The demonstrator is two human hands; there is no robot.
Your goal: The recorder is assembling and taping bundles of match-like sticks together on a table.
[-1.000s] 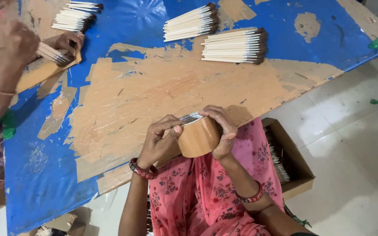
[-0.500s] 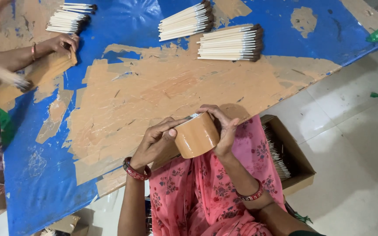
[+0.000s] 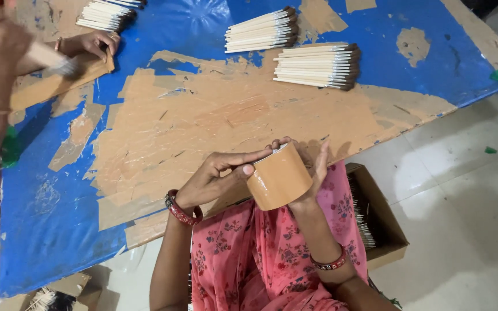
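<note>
Right hand [image 3: 312, 167] cups brown packing-tape roll [image 3: 278, 177] above table edge [image 3: 145, 222]; left hand [image 3: 217, 178] closed, thumb picking at roll's rim. No strip pulled free yet. Brush bundles [image 3: 318, 66] at 12 o'clock, untaped.

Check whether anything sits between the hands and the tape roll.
Nothing visible does. The right hand cradles the tape roll from behind, and the left hand presses its thumb on the roll's rim, both in direct contact.
</note>
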